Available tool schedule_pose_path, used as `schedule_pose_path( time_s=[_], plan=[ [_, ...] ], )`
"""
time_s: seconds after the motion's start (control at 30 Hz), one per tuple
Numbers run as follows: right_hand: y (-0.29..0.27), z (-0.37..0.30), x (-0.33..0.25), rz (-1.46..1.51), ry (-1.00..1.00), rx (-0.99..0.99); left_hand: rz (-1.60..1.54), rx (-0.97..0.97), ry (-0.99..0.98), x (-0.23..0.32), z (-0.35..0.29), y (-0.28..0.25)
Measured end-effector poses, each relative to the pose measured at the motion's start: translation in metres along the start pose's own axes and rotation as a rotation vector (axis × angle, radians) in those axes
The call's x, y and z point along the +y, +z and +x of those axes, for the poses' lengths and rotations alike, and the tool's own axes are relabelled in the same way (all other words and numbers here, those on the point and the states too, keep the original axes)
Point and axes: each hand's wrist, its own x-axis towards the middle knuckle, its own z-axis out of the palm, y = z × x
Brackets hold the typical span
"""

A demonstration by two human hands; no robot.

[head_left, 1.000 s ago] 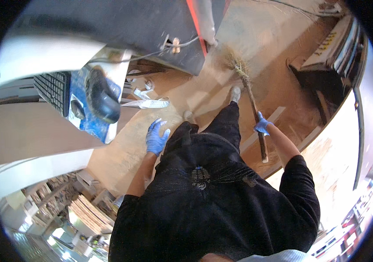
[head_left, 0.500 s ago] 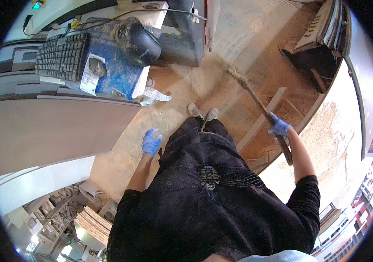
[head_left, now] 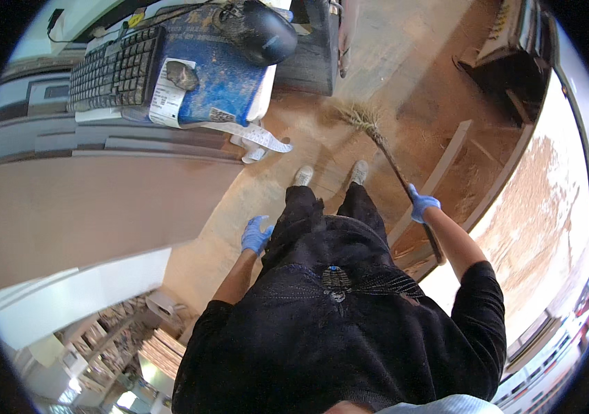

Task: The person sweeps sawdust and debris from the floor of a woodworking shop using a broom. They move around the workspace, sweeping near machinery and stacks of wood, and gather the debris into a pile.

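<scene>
Ahead of the person's right side, a broom [head_left: 394, 161] is slanting across the dusty floor [head_left: 411, 48]. Long axis: handle is running from beside the right thigh, forward and leftward, to the bristle head [head_left: 360, 115], which is lying roughly straight ahead of the right shoe [head_left: 358, 172] and apart from it. Bristle tips are fanning toward the left; how hard they are pressing on the floor, cannot tell.

Right hand [head_left: 424, 203], blue-gloved: fingers are closing around the handle, nearer its butt than its bristles, with a short length of stick protruding behind the grip. From these fingers, the head is therefore lying forward and to the left. A pale strip [head_left: 452, 152] is lying to the right of the handle, running past close by the right hand.

Left hand [head_left: 256, 235], also gloved: hanging beside the left thigh, holding nothing visible, fingers loosely curling and apart. It is sitting well away from the handle; the right is plainly nearer. Ahead of the left hand, white paper [head_left: 277, 143] is curling off the desk edge.
</scene>
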Motion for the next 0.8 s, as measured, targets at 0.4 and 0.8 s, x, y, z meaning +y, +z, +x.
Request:
schedule_pose_path(
  time_s=[0.4, 0.8],
  plan=[
    [0.086, -0.134, -0.163, 1.261, -0.137, 0.089, -0.564, -0.688, 0.298, 0.025, 0.131, -0.003],
    [0.094, -0.139, -0.306, 2.586, -0.294, -0.572, -1.166, -0.755, -0.809, 0.046, 0.083, 0.097]
  ],
)
